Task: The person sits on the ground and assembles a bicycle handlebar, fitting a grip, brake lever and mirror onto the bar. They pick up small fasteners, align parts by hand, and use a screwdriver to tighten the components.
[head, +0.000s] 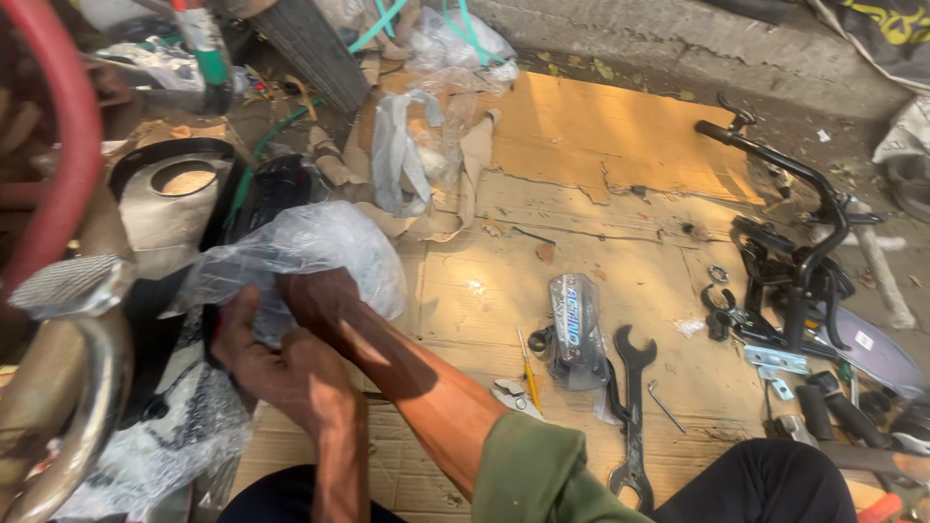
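I see left hand [276, 363] gripping clear plastic bag [310, 254] from below | right hand [315, 295] pressed into its crumpled film, grasp unclear | bag beside motorcycle frame [58, 387], above cardboard [601, 126] | judged light, limp, slippery, tear-prone; hold gathered folds.

Open-air repair workshop — spanners [632, 416], black handlebar [785, 179], parts on flattened cardboard [620, 136].

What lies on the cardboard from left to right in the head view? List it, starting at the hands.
Left hand → clear plastic bag → yellow screwdriver → grey engine cover → black spanner → black handlebar
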